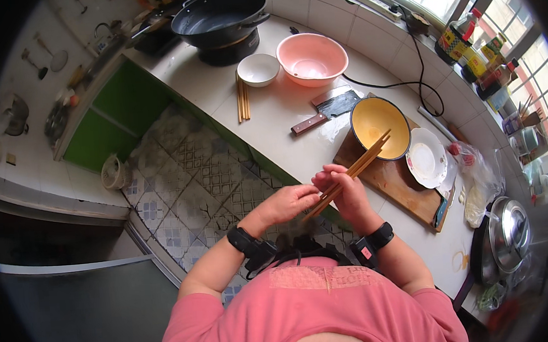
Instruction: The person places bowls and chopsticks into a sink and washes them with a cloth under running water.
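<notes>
My right hand (349, 192) is closed around several wooden chopsticks (367, 158), whose upper ends reach over a yellow enamel bowl (394, 123) with a dark rim. My left hand (289, 202) is beside their lower ends, its fingertips close to them; whether it touches them I cannot tell. The bowl stands on a wooden cutting board (389, 179), next to a white plate (426, 158). Left of the bowl lies a cleaver (329, 110) with a wooden handle. Farther back, more chopsticks (243, 101) lie against a small white bowl (258, 70), near a pink basin (314, 59).
A large black wok (220, 20) sits on a round base at the back of the counter. A black cable (392, 85) crosses behind the basin. At the right are plastic bags (481, 175) and a lidded pan (509, 235). Sauce bottles (457, 36) line the windowsill.
</notes>
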A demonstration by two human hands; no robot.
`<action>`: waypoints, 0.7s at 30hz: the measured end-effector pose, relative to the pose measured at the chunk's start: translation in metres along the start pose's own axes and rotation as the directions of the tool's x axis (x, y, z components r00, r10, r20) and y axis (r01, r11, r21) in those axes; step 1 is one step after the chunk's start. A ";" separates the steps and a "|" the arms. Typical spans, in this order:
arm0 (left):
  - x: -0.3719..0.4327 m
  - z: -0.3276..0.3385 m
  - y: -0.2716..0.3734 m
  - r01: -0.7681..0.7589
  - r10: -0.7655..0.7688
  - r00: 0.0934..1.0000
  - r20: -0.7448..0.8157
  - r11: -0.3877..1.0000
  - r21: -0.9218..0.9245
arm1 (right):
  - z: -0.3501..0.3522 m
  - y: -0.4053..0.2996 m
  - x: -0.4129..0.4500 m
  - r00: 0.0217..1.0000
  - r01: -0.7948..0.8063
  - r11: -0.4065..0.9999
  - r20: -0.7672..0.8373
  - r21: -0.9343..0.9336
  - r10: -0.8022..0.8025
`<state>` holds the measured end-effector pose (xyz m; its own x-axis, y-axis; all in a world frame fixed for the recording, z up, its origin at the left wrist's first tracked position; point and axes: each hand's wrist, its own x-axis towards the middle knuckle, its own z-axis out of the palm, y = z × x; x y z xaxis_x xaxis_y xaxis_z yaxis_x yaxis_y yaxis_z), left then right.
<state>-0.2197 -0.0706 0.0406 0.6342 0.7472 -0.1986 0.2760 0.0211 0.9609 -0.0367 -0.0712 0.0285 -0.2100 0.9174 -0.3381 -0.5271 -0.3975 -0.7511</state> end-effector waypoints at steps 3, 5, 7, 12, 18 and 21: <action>0.018 -0.028 -0.013 0.078 -0.054 0.982 -0.183 0.989 0.126 | -0.008 -0.021 0.019 0.999 0.045 0.997 -0.026 0.064 -0.043; 0.031 -0.051 -0.026 0.156 -0.133 0.933 -0.335 0.987 0.043 | -0.014 -0.029 0.032 0.998 0.052 0.998 0.019 0.020 -0.053; 0.041 -0.076 -0.037 0.149 -0.093 0.885 -0.457 0.985 0.090 | -0.011 -0.035 0.042 0.999 0.025 0.999 0.035 0.028 -0.026; 0.078 -0.135 -0.087 0.354 -0.045 0.731 -0.681 0.879 0.321 | -0.009 -0.044 0.059 0.994 -0.057 0.998 0.097 -0.017 0.059; 0.120 -0.174 -0.097 0.562 -0.104 0.677 -0.729 0.712 0.420 | -0.010 -0.045 0.072 0.991 -0.118 0.989 0.055 -0.094 0.124; 0.140 -0.195 -0.111 0.643 -0.140 0.630 -0.764 0.645 0.412 | -0.008 -0.042 0.081 0.991 -0.131 0.983 0.005 -0.130 0.133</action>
<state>-0.3020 0.1612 -0.0559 -0.1910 0.9751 -0.1123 0.8836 0.2206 0.4130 -0.0249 0.0196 0.0285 -0.2822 0.8566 -0.4319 -0.3834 -0.5134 -0.7677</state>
